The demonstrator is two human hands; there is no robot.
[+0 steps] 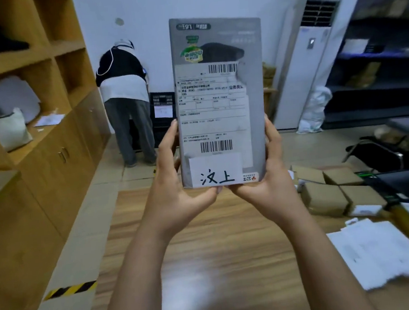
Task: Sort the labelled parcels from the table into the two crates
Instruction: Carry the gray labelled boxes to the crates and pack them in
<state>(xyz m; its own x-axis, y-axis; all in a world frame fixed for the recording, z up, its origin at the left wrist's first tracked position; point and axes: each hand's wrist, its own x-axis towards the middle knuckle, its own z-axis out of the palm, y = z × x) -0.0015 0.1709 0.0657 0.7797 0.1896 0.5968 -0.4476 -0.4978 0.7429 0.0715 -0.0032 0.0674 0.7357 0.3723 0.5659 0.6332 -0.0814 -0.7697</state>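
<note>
A tall grey parcel (219, 99) stands upright in front of me, held above the wooden table (206, 241). It carries a white shipping label with two barcodes and a white slip with handwritten black characters at its bottom. My left hand (173, 179) grips its lower left edge and my right hand (269, 174) grips its lower right edge, both cupping the bottom. A black crate (162, 114) with a white paper on its front stands on the floor by the far wall, partly hidden behind the parcel.
Several brown cardboard parcels (330, 193) and white flat parcels (377, 251) lie on the table's right side. A person (125, 100) stands bent over at the far wall. Wooden shelving (32, 95) lines the left; a dark rack (375, 53) and air conditioner (304, 67) stand right.
</note>
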